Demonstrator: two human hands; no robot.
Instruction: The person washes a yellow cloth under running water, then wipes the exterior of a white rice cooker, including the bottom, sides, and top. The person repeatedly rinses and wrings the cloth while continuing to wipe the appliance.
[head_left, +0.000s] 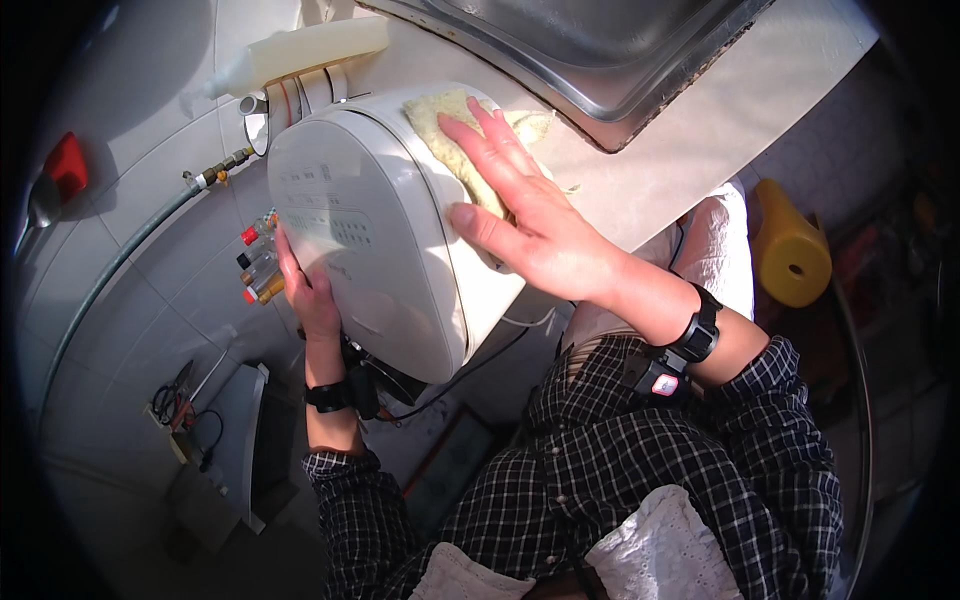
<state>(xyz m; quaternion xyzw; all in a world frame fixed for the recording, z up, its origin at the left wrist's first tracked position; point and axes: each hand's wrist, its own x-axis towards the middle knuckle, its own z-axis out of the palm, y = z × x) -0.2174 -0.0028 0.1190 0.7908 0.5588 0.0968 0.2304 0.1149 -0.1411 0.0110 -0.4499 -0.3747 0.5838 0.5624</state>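
Observation:
A white rice cooker (360, 240) with a rounded lid and a printed control panel leans at the counter's edge, its lid side turned to the left. My left hand (311, 292) grips the lid's left edge, thumb on the face and the other fingers partly hidden behind it. Flat on the cooker's side lies my right hand (532, 217), fingers spread over a damp-looking pale yellow cloth (442, 127) that it presses against the white surface. Part of the cloth is hidden under the palm.
A stainless steel sink (600, 82) is set into the pale counter (690, 150). Behind the cooker lies a translucent bottle (315, 52). Several capped bottles (259, 259) stand to the left, below a gas hose (127, 255) along the tiled wall. A yellow plastic stool (791, 255) is at right.

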